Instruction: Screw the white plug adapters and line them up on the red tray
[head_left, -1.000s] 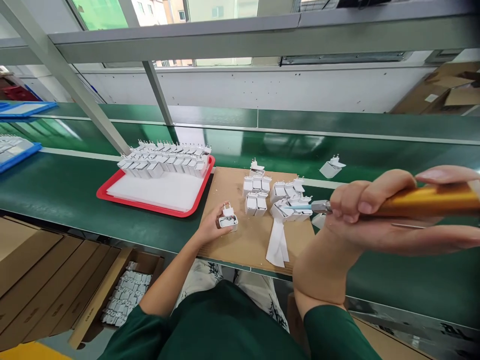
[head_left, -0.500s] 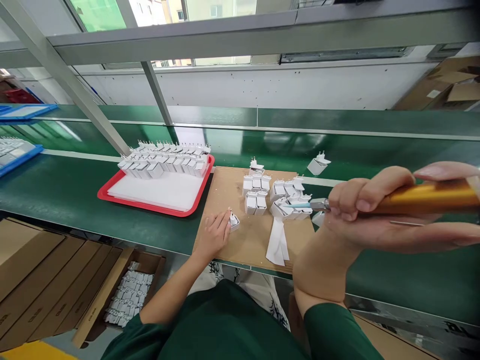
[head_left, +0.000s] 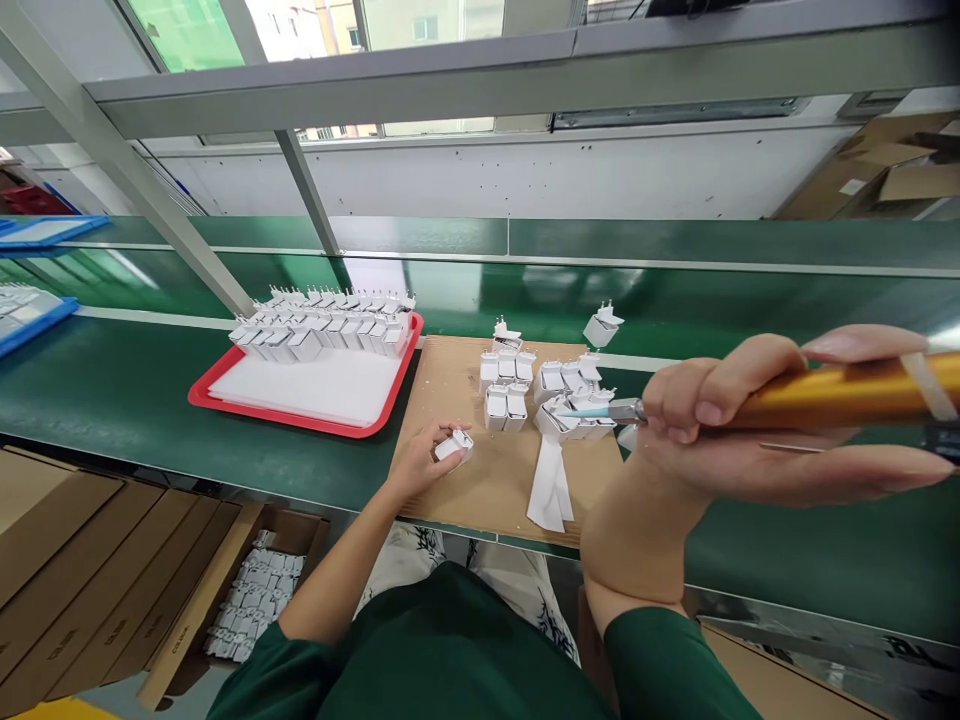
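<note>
My left hand point(head_left: 420, 462) holds a small white plug adapter point(head_left: 454, 444) between thumb and fingers, low over the brown cardboard sheet point(head_left: 480, 490). In my right hand point(head_left: 720, 420), large and close to the camera, lies a tool with a gold-orange handle point(head_left: 795, 398), a metal collar and a pale blue tip. Its tip overlaps in view a cluster of white plug adapters point(head_left: 574, 375) on the cardboard; whether it touches them I cannot tell. A second group of adapters point(head_left: 506, 390) stands just left of that. White strips point(head_left: 551, 485) lie in front of the cluster.
A red tray point(head_left: 360, 430) with a white liner and rows of adapters point(head_left: 322, 325) stands left of the cardboard. One lone adapter point(head_left: 602, 326) sits behind it. Below left, an open carton point(head_left: 176, 640) holds more adapters. A slanted metal post point(head_left: 176, 215) rises behind the tray.
My left hand has gone from lying with fingers over the adapter to gripping it between thumb and fingers, and the adapter has turned. My right hand keeps its hold on the tool.
</note>
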